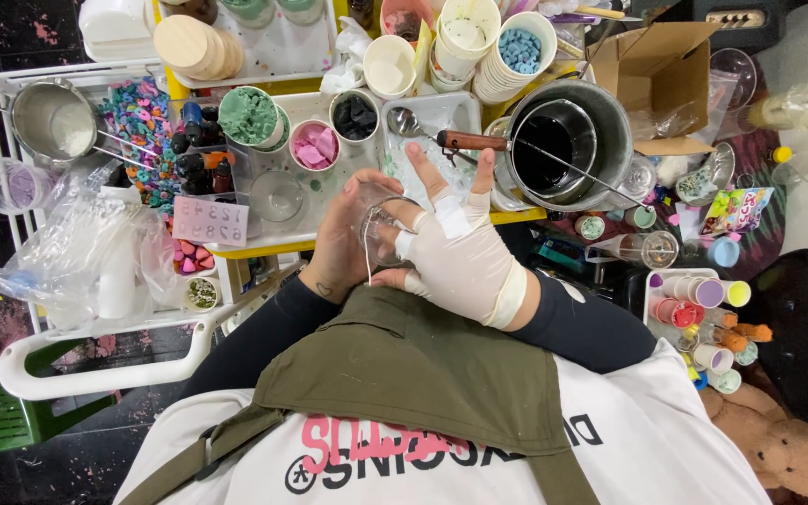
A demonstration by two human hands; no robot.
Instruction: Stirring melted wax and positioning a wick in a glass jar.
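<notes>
My two hands meet above my lap, in front of a crowded work table. My left hand (340, 241), bare, cups a small clear glass (378, 227) from the left side. My right hand (460, 254) wears a white fingerless glove with tape on the fingers. Its lower fingers rest on the glass from the right, while the index finger and thumb point up and apart. The glass looks empty and is tilted toward me. Just beyond the hands lies a white tray (441, 112) with a metal spoon (404, 122).
A steel pot (610, 140) of dark liquid with a wooden-handled ladle (472, 142) stands at the right. Cups of green (249, 115), pink (314, 145) and black (355, 116) pieces stand ahead. Stacked white cups (512, 56), a cardboard box (656, 70), a metal pan (53, 122) and small coloured pots (699, 304) surround them.
</notes>
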